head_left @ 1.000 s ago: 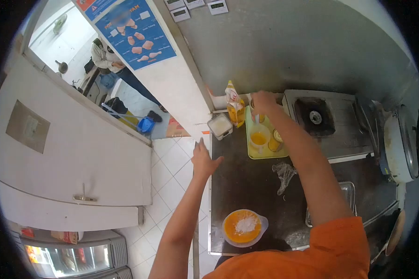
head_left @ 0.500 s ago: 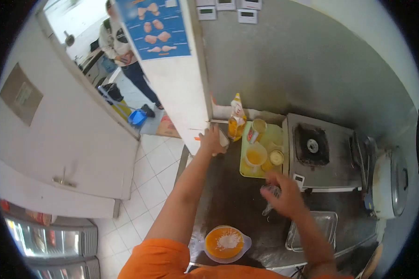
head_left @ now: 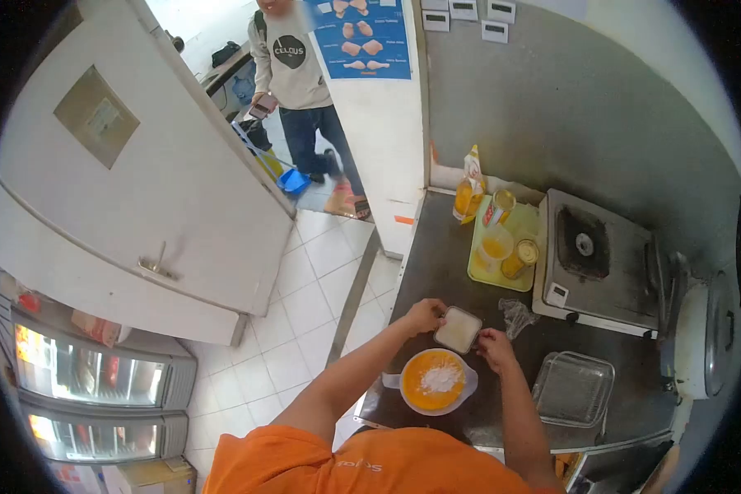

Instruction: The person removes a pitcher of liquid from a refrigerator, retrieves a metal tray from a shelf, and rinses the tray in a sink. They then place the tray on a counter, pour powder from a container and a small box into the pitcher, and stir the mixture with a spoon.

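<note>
A small square container (head_left: pixel 459 330) with pale white contents is between my two hands, just above the bowl's far side. My left hand (head_left: pixel 426 315) grips its left edge with closed fingers. At the right corner, the fingers of my right hand (head_left: pixel 496 349) pinch its rim. Nearer my body stands a handled white mixing bowl (head_left: pixel 392 380), filled with orange liquid (head_left: pixel 420 401). A heap of white powder (head_left: pixel 441 376) lies on top of the liquid. Crumpled clear plastic wrap (head_left: pixel 516 318) rests on the dark counter beyond my right hand.
A yellow-green tray (head_left: pixel 512 281) carries an opened can (head_left: pixel 502 202), a cup (head_left: pixel 496 244) and a jar (head_left: pixel 519 258). Behind it leans a yellow bag (head_left: pixel 469 191). A stove (head_left: pixel 613 284) and clear rectangular dish (head_left: pixel 574 389) are on the right. A person (head_left: pixel 305 90) stands in the doorway.
My left hand has brought the square container from beside the pillar to the bowl. My right hand has let go of the plastic wrap and taken the container's edge. The view has shifted left.
</note>
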A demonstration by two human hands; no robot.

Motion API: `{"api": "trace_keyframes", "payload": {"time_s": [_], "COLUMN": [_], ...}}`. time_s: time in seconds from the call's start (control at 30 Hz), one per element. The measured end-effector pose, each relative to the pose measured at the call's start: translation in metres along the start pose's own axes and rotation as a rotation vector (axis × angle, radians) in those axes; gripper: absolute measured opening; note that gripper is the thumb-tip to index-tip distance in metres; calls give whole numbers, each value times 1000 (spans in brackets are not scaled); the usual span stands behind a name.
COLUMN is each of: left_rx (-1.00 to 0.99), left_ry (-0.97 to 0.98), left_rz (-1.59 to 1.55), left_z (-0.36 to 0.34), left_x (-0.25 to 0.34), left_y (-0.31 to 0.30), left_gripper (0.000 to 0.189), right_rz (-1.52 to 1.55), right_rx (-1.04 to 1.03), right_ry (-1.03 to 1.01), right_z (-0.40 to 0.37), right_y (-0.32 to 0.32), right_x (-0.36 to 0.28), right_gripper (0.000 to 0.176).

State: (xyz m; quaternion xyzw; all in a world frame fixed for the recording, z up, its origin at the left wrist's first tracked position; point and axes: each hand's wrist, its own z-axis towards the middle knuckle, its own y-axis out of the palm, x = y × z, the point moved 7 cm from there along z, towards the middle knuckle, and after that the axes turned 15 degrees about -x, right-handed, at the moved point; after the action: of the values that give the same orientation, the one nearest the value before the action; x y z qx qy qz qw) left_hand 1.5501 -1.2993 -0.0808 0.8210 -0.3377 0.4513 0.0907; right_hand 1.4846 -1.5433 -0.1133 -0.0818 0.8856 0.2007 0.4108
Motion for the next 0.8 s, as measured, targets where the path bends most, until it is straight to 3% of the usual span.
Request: {"api": "trace_keyframes", "payload": {"time_s": [0.07, 0.13, 0.27, 0.37, 0.4, 0.43, 0.47, 0.53, 0.57, 0.6, 0.67, 0.7, 0.77, 0.8], "left_rx": [86, 145, 258, 352, 337, 327, 344, 477, 492, 581, 759, 836, 951, 954], "left_ry": [105, 127, 5, 142, 133, 272, 348, 296, 440, 466, 445, 351, 258, 90], "left_rz": [106, 254, 33, 26, -83, -221, -347, -307, -347, -231, -162, 25, 98, 263], "left_z": [10, 0, -15, -27, 8, -4, -34, -101, -119, -155, -216, -258, -309, -336], "left_x": [-12, 5, 16, 38, 6, 18, 41, 67, 57, 54, 16, 23, -42, -72], "left_y": [5, -2, -6, -16, -19, -22, -30, -58, -74, -90, -115, -115, -119, -116], "left_gripper": [35, 32, 33, 26, 22, 17, 14, 22, 21, 20, 19, 13, 14, 16], "right_rz": [302, 223, -180, -425, -528, -470, -410, -379, -401, -422, -854, -1068, -1278, -1385], "right_rx": [-40, -22, 159, 260, 298, 290, 235, 165, 152, 137, 198, 226, 250, 256], "right_ry": [-14, -30, -50, -45, -103, -226, -269, -361, -404, -446, -376, -334, -246, -196], "right_z": [-11, -12, -6, -22, -33, -18, -27, -41, -42, -43, -28, -19, -12, -9], "right_y": [-1, -2, -18, 2, 16, 4, 19, 47, 52, 54, 44, 41, 50, 57], "right_x": [-5, -14, -35, -92, -117, -112, -131, -166, -174, -176, -155, -145, -124, -115], "right_gripper": [28, 28, 23, 22, 23, 21, 23, 25, 26, 26, 28, 30, 25, 23]}}
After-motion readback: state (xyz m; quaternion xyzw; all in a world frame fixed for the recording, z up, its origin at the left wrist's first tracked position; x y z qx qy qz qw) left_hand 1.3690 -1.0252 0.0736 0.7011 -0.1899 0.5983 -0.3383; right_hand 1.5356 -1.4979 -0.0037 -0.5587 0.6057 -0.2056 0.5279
